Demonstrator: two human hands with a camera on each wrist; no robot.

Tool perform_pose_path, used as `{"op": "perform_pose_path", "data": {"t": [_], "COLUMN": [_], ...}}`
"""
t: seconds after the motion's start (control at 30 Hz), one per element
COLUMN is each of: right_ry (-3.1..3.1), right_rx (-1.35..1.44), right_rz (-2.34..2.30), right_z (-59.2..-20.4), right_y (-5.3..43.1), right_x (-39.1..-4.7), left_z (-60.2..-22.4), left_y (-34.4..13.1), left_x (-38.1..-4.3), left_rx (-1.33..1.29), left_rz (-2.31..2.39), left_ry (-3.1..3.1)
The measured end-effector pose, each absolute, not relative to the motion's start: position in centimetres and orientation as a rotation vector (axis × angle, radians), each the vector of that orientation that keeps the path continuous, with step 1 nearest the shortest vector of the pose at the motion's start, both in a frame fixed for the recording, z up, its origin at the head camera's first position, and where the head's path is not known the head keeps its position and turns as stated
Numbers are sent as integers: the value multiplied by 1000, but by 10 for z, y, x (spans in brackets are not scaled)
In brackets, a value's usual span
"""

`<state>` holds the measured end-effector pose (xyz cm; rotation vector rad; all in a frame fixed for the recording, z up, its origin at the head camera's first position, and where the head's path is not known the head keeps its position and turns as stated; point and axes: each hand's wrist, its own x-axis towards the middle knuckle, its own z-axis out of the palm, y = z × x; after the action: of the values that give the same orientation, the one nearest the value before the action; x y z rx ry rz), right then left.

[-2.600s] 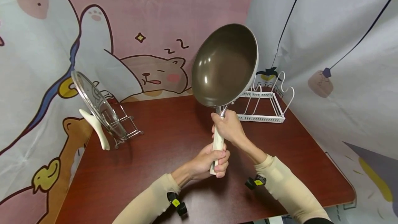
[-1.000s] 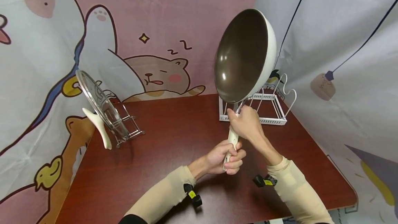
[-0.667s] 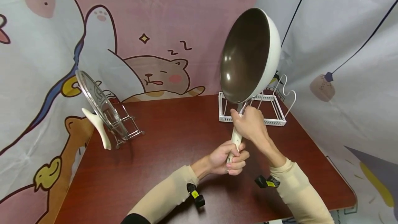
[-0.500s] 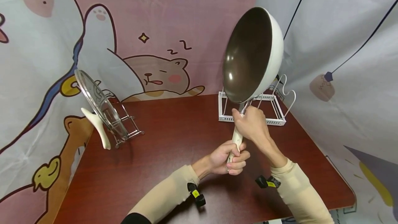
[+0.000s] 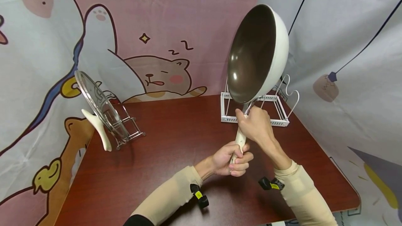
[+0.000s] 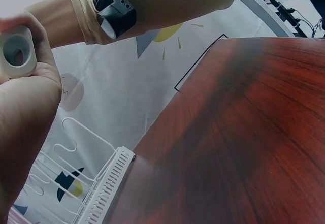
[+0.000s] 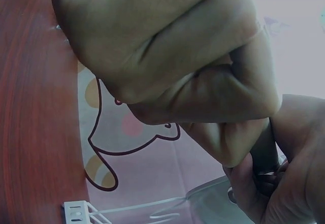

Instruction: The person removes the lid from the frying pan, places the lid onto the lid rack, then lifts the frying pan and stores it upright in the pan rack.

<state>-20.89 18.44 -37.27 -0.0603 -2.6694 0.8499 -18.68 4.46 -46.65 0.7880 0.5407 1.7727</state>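
Note:
Both hands hold up a wok (image 5: 251, 55) with a brown inside and white outside, tilted with its opening facing left. My right hand (image 5: 255, 123) grips the pale handle (image 5: 240, 140) just below the bowl. Lower down, my left hand (image 5: 230, 159) has its fingers curled around the handle's end. In the left wrist view the handle's hollow end (image 6: 18, 38) pokes out of the left hand. The right wrist view shows the left hand's curled fingers (image 7: 203, 92) close up, the right hand (image 7: 299, 168) at the edge, and part of the wok (image 7: 210, 201) below.
Behind the wok, at the back right of the dark red table (image 5: 169, 128), stands a white rack (image 5: 277, 123) with curved wire dividers. A glass lid (image 5: 100, 102) with a cream handle (image 5: 97, 128) leans in a small metal wire stand (image 5: 136, 133) on the left. Printed cloth hangs around the table.
Both hands have carried the wok to the right and slightly up, turning it so that more of its white outside shows. In the last half second it has shifted only a little.

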Motion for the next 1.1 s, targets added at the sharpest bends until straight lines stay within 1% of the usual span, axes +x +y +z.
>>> {"op": "perform_pose_path", "data": {"t": [0.57, 1.1], "right_ry": [-2680, -2759], "right_rx": [-74, -110], "right_rz": [851, 854], "right_z": [-372, -386], "right_y": [190, 195], "right_x": [-205, -214], "left_z": [-467, -480], "left_y": [48, 51], "left_x": [-187, -190], "left_rx": [775, 716], "left_rz": [1742, 1748], "left_ry": [523, 432]}}
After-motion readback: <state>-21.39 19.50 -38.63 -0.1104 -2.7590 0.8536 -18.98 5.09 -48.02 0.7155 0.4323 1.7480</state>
